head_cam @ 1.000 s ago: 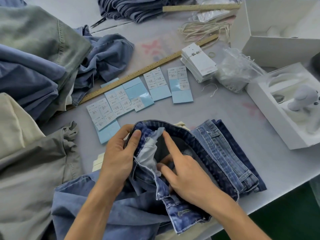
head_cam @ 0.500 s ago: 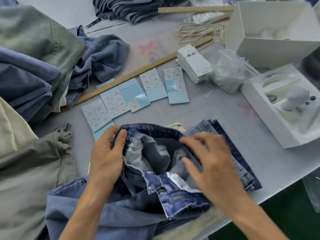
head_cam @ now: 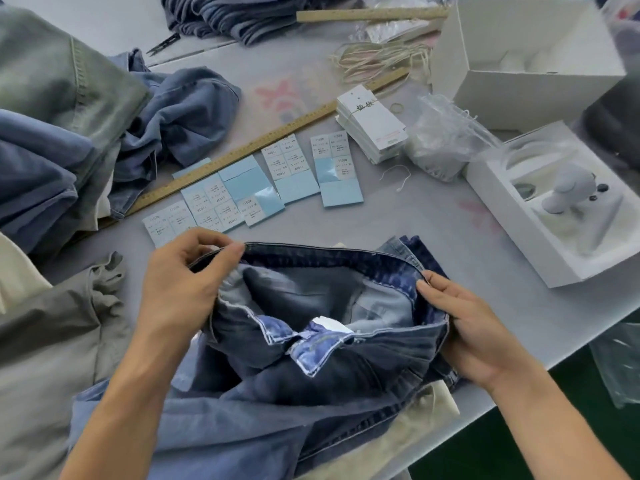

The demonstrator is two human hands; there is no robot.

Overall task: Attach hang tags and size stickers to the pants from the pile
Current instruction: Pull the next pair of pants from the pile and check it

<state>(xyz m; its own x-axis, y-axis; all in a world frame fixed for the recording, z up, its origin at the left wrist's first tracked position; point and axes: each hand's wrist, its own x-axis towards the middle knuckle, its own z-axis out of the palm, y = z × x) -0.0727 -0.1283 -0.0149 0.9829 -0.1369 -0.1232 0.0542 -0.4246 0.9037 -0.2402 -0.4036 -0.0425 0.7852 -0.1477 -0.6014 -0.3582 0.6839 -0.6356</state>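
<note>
Two wooden rulers (head_cam: 263, 140) (head_cam: 370, 14), two white boxes (head_cam: 519, 88) (head_cam: 512, 216), two hands (head_cam: 180, 289) (head_cam: 474, 327).

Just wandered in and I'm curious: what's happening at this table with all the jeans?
A person is holding a pair of dark blue jeans open at the waistband, the left hand pinching one side and the right hand gripping the other. A white label shows inside. Sheets of size stickers and a stack of hang tags lie farther back on the table, untouched, so nothing is attached yet.

size stickers (head_cam: 290, 160) printed possibly "#CD11" (small, blurred), rest unreadable
</note>
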